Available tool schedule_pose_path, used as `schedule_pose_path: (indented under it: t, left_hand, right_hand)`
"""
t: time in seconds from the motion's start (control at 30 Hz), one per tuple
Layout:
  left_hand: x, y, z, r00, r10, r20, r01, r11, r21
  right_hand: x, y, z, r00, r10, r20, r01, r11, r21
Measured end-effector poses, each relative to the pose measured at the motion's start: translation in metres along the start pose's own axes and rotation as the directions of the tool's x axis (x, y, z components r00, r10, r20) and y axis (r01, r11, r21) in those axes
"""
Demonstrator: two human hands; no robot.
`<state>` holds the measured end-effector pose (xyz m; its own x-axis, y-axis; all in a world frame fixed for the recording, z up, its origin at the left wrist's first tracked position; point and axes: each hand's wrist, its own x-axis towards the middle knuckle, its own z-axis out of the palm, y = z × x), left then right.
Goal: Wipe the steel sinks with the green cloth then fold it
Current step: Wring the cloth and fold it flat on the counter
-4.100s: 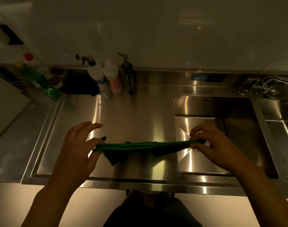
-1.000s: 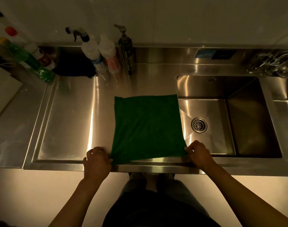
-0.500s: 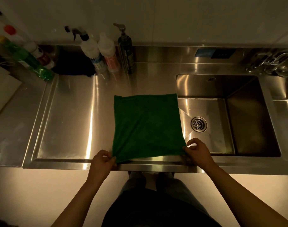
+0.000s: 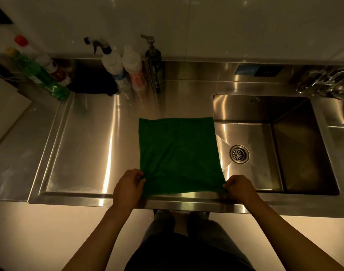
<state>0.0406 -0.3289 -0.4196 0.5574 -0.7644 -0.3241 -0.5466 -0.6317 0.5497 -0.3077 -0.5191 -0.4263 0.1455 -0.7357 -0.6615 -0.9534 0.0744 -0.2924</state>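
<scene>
Pinching both near corners of the green cloth [image 4: 177, 155], spread flat on the steel table [image 4: 85, 149].

Left hand [image 4: 128, 187] at the near-left corner, grip closed tight on the fabric between thumb and curled fingers. Right hand [image 4: 239, 187] at the near-right corner, grip likewise closed on the cloth. Both forearms reaching in from the near side, knuckles up, wrists low over the table's front lip. Right edge of the cloth along the left rim of the sink [image 4: 296, 133], left of the drain [image 4: 239, 154]. By the far wall, a spray bottle [image 4: 113, 69], a white bottle [image 4: 134, 69] and a dark pump bottle [image 4: 155, 69] with vertical lettering too dim to read. Far left, a green bottle [image 4: 40, 75]. On the backsplash, a blue label [image 4: 245, 70], unreadable.
</scene>
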Motion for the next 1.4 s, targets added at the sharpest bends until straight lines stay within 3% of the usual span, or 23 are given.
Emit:
schedule_pose_path:
  t: [0.1,0.23,0.53,0.77,0.93,1.1,1.4]
  left_hand:
    - [0.039,0.014,-0.011,0.998,0.059,-0.014,-0.059,0.998,0.027]
    - [0.094,0.036,-0.024,0.994,0.103,-0.04,-0.1,0.992,0.074]
    - [0.157,0.055,-0.031,0.992,0.088,-0.088,-0.077,0.99,0.12]
    - [0.194,0.062,-0.028,0.989,0.136,-0.056,-0.127,0.981,0.144]
    - [0.208,0.06,-0.022,0.989,0.144,-0.045,-0.133,0.974,0.182]
    - [0.212,0.061,-0.033,0.992,0.035,-0.12,-0.031,0.999,0.036]
    - [0.224,0.075,-0.051,0.966,0.099,-0.238,-0.075,0.991,0.108]
  right_hand:
    - [-0.003,-0.007,-0.004,0.996,0.011,-0.087,-0.02,0.995,-0.098]
    - [0.002,-0.021,-0.015,0.966,-0.101,-0.237,0.071,0.989,-0.131]
    - [0.05,-0.077,-0.046,0.92,-0.244,-0.308,0.299,0.943,0.147]
    - [0.098,-0.118,-0.069,0.869,-0.407,-0.283,0.448,0.889,0.094]
    - [0.119,-0.139,-0.069,0.866,-0.434,-0.248,0.454,0.891,0.029]
    - [0.127,-0.142,-0.068,0.862,-0.438,-0.255,0.439,0.897,-0.059]
    - [0.125,-0.132,-0.058,0.835,-0.449,-0.317,0.4,0.892,-0.21]
